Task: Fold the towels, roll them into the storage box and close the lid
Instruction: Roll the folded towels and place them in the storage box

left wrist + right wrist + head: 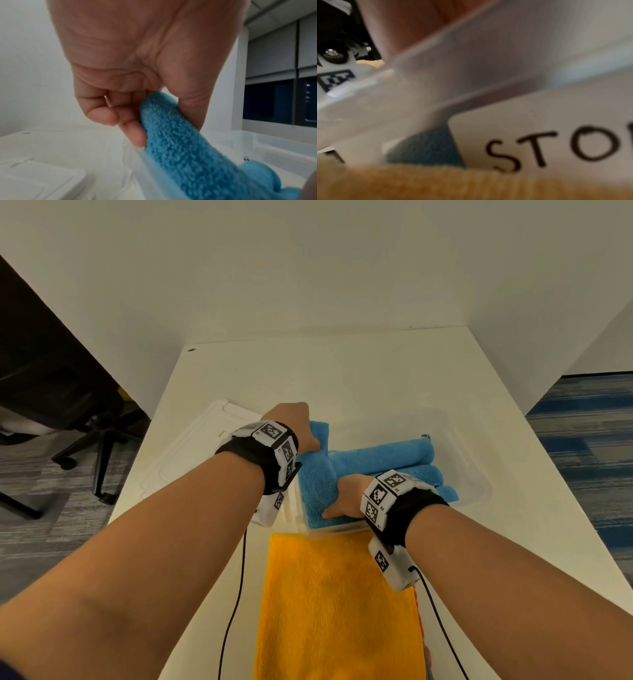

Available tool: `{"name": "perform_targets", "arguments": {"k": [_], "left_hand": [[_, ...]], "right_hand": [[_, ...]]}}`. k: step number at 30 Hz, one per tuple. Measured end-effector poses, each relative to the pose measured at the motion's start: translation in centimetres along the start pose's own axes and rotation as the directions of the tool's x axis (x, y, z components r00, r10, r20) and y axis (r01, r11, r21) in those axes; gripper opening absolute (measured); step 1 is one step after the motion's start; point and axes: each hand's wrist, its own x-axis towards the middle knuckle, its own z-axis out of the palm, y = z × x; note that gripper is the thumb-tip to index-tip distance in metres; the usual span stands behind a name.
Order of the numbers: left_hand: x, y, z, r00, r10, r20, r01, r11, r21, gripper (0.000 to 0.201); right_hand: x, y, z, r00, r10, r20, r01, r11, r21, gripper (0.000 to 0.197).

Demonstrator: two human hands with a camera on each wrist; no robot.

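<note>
1. Two hands are at work. The left hand (297, 422) grasps the far end of a rolled blue towel (317, 481); the left wrist view shows thumb and curled fingers (133, 129) pinching the terry roll.
2. The right hand (346, 496) lies on the near end of that same roll, thumb along its edge. Its other fingers are hidden, so whether it clutches or only presses cannot be told.
3. One clear storage box (479, 474) sits mid-table. The held roll stands along its 9 o'clock wall, running 12 to 6.
4. Crosswise rolls of blue towel (383, 455) lie at the box's 3 o'clock side; two, perhaps three, the near ones partly hidden by the right wrist.
5. One white lid (191, 453) lies flat at 9 o'clock, just beside the box.
6. One orange towel (339, 604) lies flat at 6 o'clock, its far edge meeting the box's near wall.
7. The white table (342, 371) shows bare surface toward 12 o'clock, up to the wall, and at 3 o'clock to its edge.
</note>
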Motion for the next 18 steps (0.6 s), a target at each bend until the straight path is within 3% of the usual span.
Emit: {"name": "perform_targets", "arguments": {"k": [3, 5, 9, 15, 18], "left_hand": [[0.4, 0.3, 0.7, 1.0, 0.007, -0.01, -0.006, 0.995, 0.105, 0.037], [0.6, 0.3, 1.7, 0.998, -0.052, -0.047, 0.057, 0.991, 0.123, 0.047], [1.4, 0.1, 2.9, 0.994, -0.111, -0.012, 0.111, 0.994, -0.004, 0.059], [2.0, -0.1, 4.1, 0.996, -0.087, 0.03, 0.088, 0.995, -0.04, 0.057], [2.3, -0.3, 4.2, 0.997, -0.064, 0.034, 0.064, 0.998, -0.019, 0.06]], "right_hand": [[0.3, 0.2, 0.3, 1.0, -0.003, 0.03, 0.003, 1.0, 0.001, 0.058], [0.6, 0.5, 0.6, 0.999, -0.005, 0.04, 0.004, 1.0, 0.004, 0.058], [0.7, 1.0, 0.8, 0.999, 0.008, 0.036, -0.009, 1.0, 0.024, 0.055], [0.8, 0.9, 1.1, 0.991, 0.092, -0.097, -0.086, 0.994, 0.062, 0.041], [1.2, 0.7, 0.9, 0.988, 0.097, -0.117, -0.095, 0.995, 0.021, 0.023]]}}
